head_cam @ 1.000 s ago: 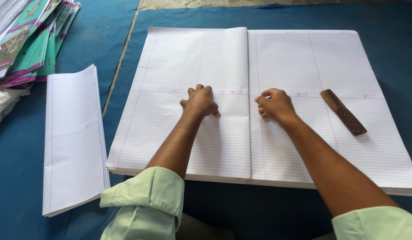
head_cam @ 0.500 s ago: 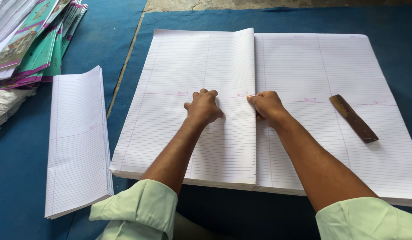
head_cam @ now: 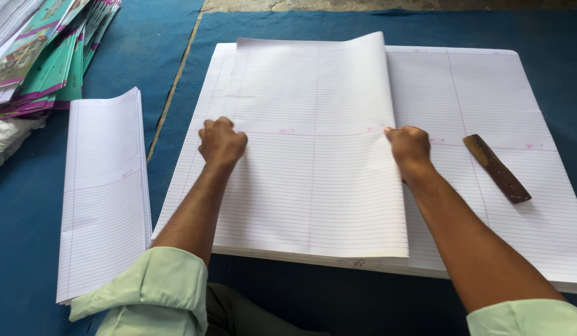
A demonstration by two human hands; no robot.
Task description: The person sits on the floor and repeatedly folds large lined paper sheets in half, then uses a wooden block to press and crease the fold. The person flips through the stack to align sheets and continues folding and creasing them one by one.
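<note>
A big stack of ruled white sheets (head_cam: 487, 93) lies on a blue mat. Its top sheet (head_cam: 313, 186) is folded over to the left, with the fold running down the middle. My left hand (head_cam: 222, 142) is a closed fist that presses down near the folded sheet's left edge. At the fold, my right hand (head_cam: 410, 146) has its fingers curled on the sheet's right edge. A dark wooden stick (head_cam: 497, 168) lies on the stack, just right of my right hand.
A pile of folded ruled sheets (head_cam: 105, 186) lies on the blue mat (head_cam: 176, 50) to the left. Green-covered notebooks (head_cam: 39, 56) are stacked at the top left. Bare floor shows beyond the mat's far edge.
My left hand has slid left across the folded sheet, away from the right hand. The right hand stays at the fold. The view has moved closer.
</note>
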